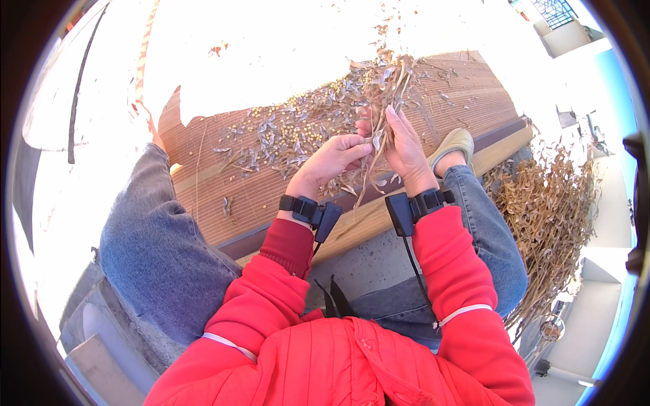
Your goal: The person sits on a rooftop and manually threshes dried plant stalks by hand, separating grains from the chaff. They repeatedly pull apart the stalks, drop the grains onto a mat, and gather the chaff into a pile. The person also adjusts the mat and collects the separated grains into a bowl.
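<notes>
My right hand (pixel 409 147) is closed around a bundle of dry bean stalks (pixel 390 91), which look like soybean plants. With thumb and forefinger, my left hand (pixel 332 155) pinches a dry pod (pixel 377 138) on the near end of that bundle. Under both hands lies a ribbed wooden board (pixel 442 111), tilted in view. Loose yellow beans (pixel 304 133) and empty split pods (pixel 269 124) are strewn over it, mostly left of the bundle. The bundle's far tips fade into glare, and some fingers are hidden behind the stalks.
A large heap of dried bean plants (pixel 548 203) stands at the right, beside my right leg. My shoe (pixel 455 144) rests at the board's right edge. Straps with black devices (pixel 310 212) sit on both wrists, trailing cables. Strong sunlight washes out the ground beyond.
</notes>
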{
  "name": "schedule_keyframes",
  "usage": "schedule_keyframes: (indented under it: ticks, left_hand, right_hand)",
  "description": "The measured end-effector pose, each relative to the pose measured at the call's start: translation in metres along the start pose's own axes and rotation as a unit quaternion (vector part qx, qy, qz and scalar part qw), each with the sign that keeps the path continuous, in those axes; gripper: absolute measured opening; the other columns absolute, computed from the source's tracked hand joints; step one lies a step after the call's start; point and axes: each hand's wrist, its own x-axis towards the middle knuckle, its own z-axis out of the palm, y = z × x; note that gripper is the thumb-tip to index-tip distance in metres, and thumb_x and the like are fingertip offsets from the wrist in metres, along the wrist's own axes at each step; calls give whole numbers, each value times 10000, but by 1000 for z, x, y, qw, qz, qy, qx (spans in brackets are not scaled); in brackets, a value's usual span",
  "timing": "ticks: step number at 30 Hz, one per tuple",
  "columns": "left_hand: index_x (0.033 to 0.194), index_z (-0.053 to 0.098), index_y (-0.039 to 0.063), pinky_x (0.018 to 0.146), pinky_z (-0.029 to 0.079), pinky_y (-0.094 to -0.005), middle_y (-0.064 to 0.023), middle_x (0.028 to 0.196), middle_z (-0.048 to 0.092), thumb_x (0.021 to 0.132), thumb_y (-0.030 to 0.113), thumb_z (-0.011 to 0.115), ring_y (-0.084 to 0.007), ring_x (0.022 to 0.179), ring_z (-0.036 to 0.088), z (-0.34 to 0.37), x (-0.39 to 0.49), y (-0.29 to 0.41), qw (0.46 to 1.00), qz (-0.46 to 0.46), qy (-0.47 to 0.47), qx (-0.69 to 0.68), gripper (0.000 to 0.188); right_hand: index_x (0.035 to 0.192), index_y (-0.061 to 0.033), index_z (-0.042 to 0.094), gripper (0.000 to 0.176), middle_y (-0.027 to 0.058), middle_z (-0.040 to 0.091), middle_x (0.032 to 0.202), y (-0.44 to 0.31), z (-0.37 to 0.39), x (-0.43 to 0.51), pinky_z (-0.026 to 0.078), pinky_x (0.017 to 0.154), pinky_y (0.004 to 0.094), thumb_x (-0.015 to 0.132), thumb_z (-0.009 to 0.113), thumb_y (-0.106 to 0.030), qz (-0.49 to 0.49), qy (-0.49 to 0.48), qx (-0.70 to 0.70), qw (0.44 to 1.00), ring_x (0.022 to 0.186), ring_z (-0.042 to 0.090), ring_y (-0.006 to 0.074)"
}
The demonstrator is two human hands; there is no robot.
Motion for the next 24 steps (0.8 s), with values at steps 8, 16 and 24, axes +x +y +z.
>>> schedule_keyframes:
  ticks: [8,16,24]
  left_hand:
    - [890,663,47,630,474,-236,19,764,614,922,227,576,-72,663,560,6,-1,5,996,13,64,56,202]
    - [924,651,43,658,480,-208,19,791,629,889,163,619,-59,695,575,-1,6,-6,996,50,78,2,129]
    - [1294,386,-56,815,468,-272,-118,1131,593,874,204,645,-139,974,567,-20,-3,24,980,84,179,-6,557]
  right_hand:
    - [1152,-34,503,226,93,615,1016,4,-3,-1,540,764,365,970,470,-162,-22,14,-27,999,871,626,212]
    - [1169,-68,494,221,65,604,1007,11,-8,2,515,710,288,968,472,-159,-34,5,-38,999,812,583,143]
    - [1190,-83,490,248,33,595,922,19,6,-3,473,645,237,957,490,-168,-26,-28,-117,992,741,546,108]
